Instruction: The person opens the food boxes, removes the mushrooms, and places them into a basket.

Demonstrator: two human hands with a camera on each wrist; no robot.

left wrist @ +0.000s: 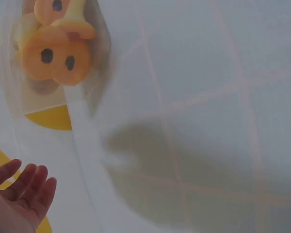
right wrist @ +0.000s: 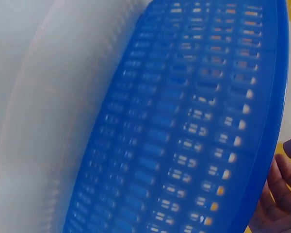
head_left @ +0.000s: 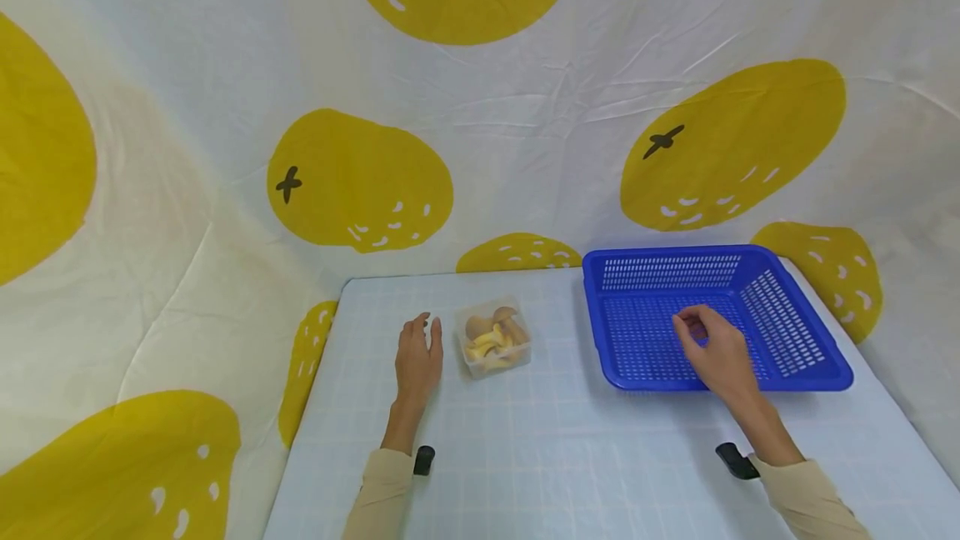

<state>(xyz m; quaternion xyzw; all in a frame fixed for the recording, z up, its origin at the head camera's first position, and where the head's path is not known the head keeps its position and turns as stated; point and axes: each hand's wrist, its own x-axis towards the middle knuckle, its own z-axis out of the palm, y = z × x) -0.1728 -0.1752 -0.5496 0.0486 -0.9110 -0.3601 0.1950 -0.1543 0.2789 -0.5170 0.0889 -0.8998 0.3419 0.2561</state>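
A small see-through plastic box (head_left: 480, 369) stands on the table and holds several mushroom-shaped pieces (head_left: 487, 332), tan, cream and yellow. In the left wrist view, orange rounded pieces with dark spots (left wrist: 56, 58) show through the box. Just left of the box is my left hand (head_left: 418, 361), its fingers loosely bent and nothing in them. My right hand (head_left: 722, 354) hovers over the near side of a blue slotted plastic basket (head_left: 592, 315). Its fingers curve loosely toward the thumb, and a gap with nothing in it shows between them in the right wrist view.
A pale checked cloth covers the table (head_left: 555, 457). Behind and to the left hangs a white cloth (head_left: 517, 148) printed with yellow fruit. The basket stands at the table's back right, its raised walls around a slotted floor.
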